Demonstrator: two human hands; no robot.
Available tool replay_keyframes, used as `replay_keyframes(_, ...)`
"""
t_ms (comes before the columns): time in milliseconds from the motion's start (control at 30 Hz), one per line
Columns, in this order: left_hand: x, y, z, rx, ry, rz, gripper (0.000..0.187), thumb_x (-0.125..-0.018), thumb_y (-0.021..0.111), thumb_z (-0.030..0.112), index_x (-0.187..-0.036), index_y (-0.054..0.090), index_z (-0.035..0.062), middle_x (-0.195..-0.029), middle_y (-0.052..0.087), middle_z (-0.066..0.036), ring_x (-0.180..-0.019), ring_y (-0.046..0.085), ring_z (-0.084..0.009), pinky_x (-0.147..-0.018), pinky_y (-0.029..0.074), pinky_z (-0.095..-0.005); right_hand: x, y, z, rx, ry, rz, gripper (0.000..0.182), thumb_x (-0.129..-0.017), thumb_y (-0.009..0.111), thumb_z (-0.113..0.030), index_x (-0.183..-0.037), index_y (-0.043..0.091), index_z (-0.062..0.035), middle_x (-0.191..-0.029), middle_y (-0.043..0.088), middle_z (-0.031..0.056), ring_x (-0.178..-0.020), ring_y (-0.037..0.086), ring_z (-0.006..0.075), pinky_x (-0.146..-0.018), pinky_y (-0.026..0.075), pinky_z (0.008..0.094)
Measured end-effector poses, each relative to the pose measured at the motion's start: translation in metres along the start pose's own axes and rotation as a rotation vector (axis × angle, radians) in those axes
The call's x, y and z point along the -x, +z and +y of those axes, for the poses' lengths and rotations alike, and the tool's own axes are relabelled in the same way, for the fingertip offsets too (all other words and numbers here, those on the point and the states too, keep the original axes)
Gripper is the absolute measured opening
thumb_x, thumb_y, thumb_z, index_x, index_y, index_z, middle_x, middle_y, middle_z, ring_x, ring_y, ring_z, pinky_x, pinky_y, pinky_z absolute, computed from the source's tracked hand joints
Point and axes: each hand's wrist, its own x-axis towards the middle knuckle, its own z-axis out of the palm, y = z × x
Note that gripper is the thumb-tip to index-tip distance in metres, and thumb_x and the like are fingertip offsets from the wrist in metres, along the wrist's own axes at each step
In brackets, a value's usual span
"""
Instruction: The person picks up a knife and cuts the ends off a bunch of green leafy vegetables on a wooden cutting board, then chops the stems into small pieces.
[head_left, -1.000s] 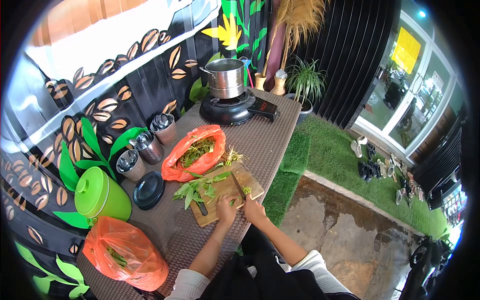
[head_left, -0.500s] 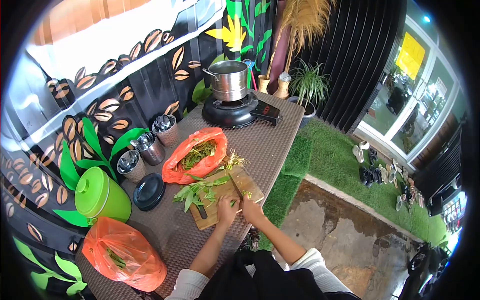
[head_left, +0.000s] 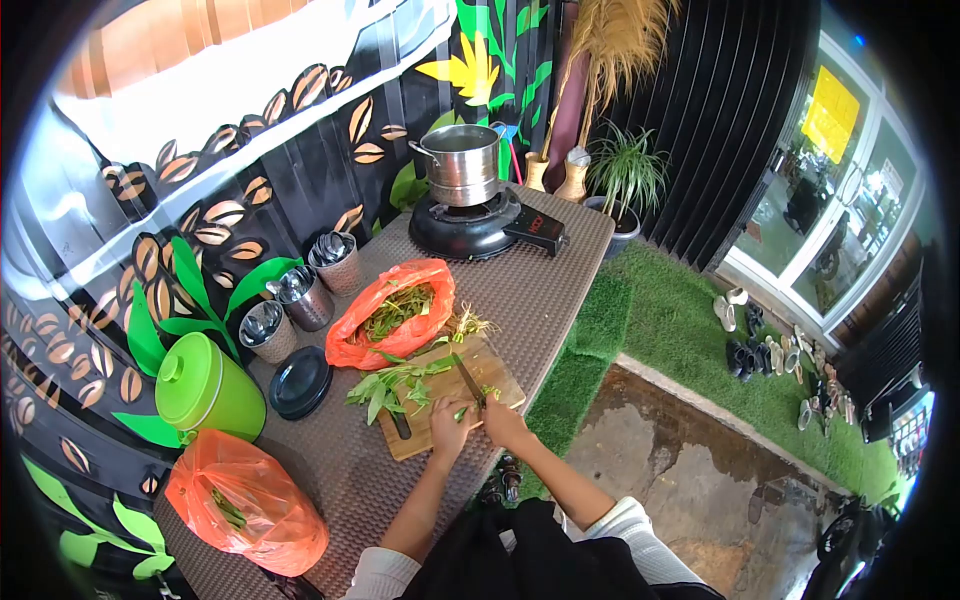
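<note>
A wooden cutting board [head_left: 497,368] lies near the table's front edge. My right hand [head_left: 504,420] is closed round the handle of a knife [head_left: 466,376], its blade pointing away from me over the board. Just left of it, my left hand [head_left: 449,428] is closed on green stems [head_left: 461,413], mostly hidden by the fingers. Loose leafy greens [head_left: 380,388] spread over the board's left side and onto the table. Small cut green pieces [head_left: 490,391] rest beside the knife. Beyond the board, an open orange plastic bag [head_left: 345,335] holds more greens, with pale rooted stems [head_left: 470,322] beside it.
A steel pot [head_left: 462,170] stands on a black portable stove [head_left: 455,235] at the far end. Along the wall are several cutlery cups [head_left: 270,345], dark plates [head_left: 300,383] and a green lidded container [head_left: 205,395]. Another orange bag [head_left: 270,505] sits at the near left.
My left hand has shifted slightly left, away from the knife, and its fingers have changed position a little. The knife stays over the board. The whole view has tilted slightly.
</note>
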Motion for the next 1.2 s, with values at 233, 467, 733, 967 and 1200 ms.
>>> replay_keyframes(233, -0.006, -0.003, 0.001, 0.059, -0.206, -0.081, 0.011, -0.069, 0.070, 0.006, -0.080, 0.070, 0.0044, -0.082, 0.064, -0.014, -0.081, 0.058, -0.0312, -0.076, 0.044, -0.0390, 0.029, 0.003, -0.030, 0.075, 0.157, 0.010, 0.024, -0.088, 0.045, -0.015, -0.105, 0.040, 0.0012, -0.084, 0.063, 0.0276, -0.083, 0.064, 0.0412, -0.069, 0.052, 0.0513)
replay_keyframes(467, -0.003, -0.010, 0.008, -0.019, -0.012, -0.090, 0.012, -0.071, 0.068, 0.011, -0.080, 0.070, 0.0039, -0.081, 0.063, -0.012, -0.086, 0.058, -0.0291, -0.079, 0.045, -0.0377, -0.002, -0.004, -0.007, 0.147, -0.068, -0.062, 0.033, -0.085, 0.051, -0.011, -0.112, 0.037, 0.0019, -0.093, 0.063, 0.0273, -0.088, 0.064, 0.0398, -0.074, 0.052, 0.0481)
replay_keyframes(733, -0.007, -0.010, -0.009, 0.091, -0.138, -0.103, 0.013, -0.068, 0.072, 0.007, -0.080, 0.070, 0.0027, -0.076, 0.065, -0.012, -0.067, 0.060, -0.0207, -0.062, 0.047, -0.0293, 0.029, 0.021, -0.025, 0.175, 0.100, 0.115, 0.030, -0.088, 0.043, -0.014, -0.113, 0.038, 0.0026, -0.079, 0.064, 0.0241, -0.071, 0.066, 0.0363, -0.058, 0.054, 0.0448)
replay_keyframes(967, -0.003, -0.003, -0.010, 0.142, -0.186, -0.095, 0.011, -0.068, 0.071, 0.005, -0.078, 0.070, 0.0023, -0.080, 0.064, -0.014, -0.075, 0.061, -0.0264, -0.069, 0.048, -0.0340, 0.014, -0.007, -0.011, 0.084, -0.009, -0.014, 0.029, -0.088, 0.045, -0.015, -0.109, 0.037, 0.0030, -0.086, 0.063, 0.0273, -0.077, 0.064, 0.0419, -0.065, 0.052, 0.0486)
replay_keyframes(1200, 0.003, -0.004, 0.001, 0.040, -0.084, -0.007, 0.009, -0.071, 0.070, 0.006, -0.079, 0.070, 0.0024, -0.081, 0.063, -0.013, -0.083, 0.058, -0.0302, -0.075, 0.047, -0.0372, 0.035, 0.017, -0.033, 0.171, 0.127, 0.064, 0.027, -0.087, 0.046, -0.011, -0.111, 0.037, -0.0014, -0.087, 0.066, 0.0222, -0.080, 0.066, 0.0376, -0.066, 0.054, 0.0452)
